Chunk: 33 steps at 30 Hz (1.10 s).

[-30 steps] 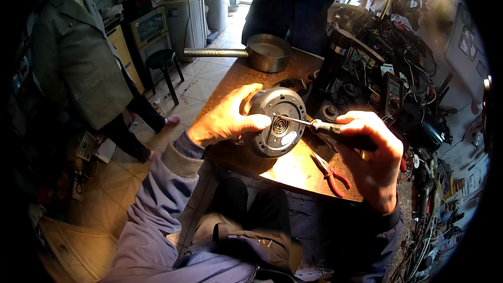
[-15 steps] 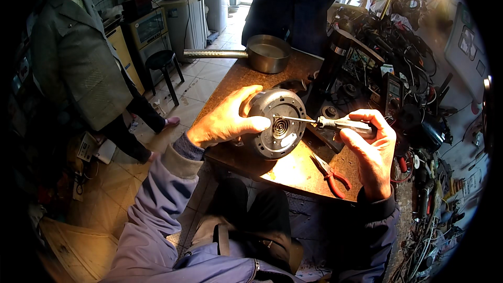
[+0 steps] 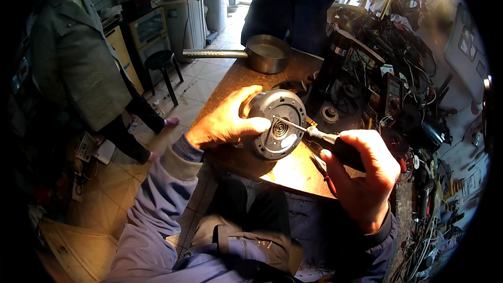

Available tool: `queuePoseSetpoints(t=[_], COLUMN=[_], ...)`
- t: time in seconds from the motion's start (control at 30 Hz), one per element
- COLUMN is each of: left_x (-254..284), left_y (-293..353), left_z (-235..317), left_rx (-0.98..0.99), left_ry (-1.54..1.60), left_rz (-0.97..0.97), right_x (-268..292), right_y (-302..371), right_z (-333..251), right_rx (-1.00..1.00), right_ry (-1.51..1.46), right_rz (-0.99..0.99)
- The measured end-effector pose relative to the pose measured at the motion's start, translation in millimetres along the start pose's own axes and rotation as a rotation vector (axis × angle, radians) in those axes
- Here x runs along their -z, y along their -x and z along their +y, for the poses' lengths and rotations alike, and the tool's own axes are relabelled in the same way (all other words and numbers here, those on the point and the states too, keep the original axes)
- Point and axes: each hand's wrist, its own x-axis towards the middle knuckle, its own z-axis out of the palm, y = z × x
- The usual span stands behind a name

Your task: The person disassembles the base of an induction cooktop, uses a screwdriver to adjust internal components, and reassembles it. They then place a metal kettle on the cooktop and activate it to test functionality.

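Note:
My left hand (image 3: 225, 123) grips a round dark electric kettle base (image 3: 289, 106) from its left side, tilted so its underside faces right and toward me. Concentric rings sit in the middle of that underside. Closed round the dark handle of a screwdriver (image 3: 320, 136), my right hand (image 3: 372, 178) holds it slanting up to the left. Its tip meets the underside just above the rings, near my left thumb. Pliers with red handles (image 3: 328, 181) lie on the table, partly hidden by my right hand.
On the brown table (image 3: 246, 81) stands a metal saucepan (image 3: 268, 60), its long handle pointing left. A small round part (image 3: 329, 113) lies behind the screwdriver. Tangled cables and a multimeter (image 3: 393, 94) crowd the right. One person (image 3: 84, 63) stands left, another (image 3: 293, 10) beyond the table.
My right hand has moved lower and turned, so the screwdriver now slants more steeply, handle down. Its tip stays near the same spot. My right hand now covers more of the pliers.

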Motion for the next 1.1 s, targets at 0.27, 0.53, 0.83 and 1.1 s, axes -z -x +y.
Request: queuePoseSetpoints(t=[0.27,0.53,0.83,1.1], left_x=[-1.1,0.1,-3.4,-6.3], left_y=[-3.1,-4.0,-0.4,-5.1], left_z=[6.1,3.5,10.4,6.7], left_rx=[-0.029,-0.079,-0.044,-0.057], left_ry=[-0.020,-0.072,-0.037,0.025], left_rz=[-0.028,-0.038,-0.017,-0.048], right_x=[9.8,5.2,3.7,40.7], right_y=[-14.4,-17.6,-16.3,36.0], right_z=[-8.2,-5.5,-5.7,26.4], right_rx=[0.002,0.123,0.011,-0.262], right_ry=[0.053,0.015,-0.002,-0.132], right_rz=[-0.076,-0.019,-0.054,0.262])
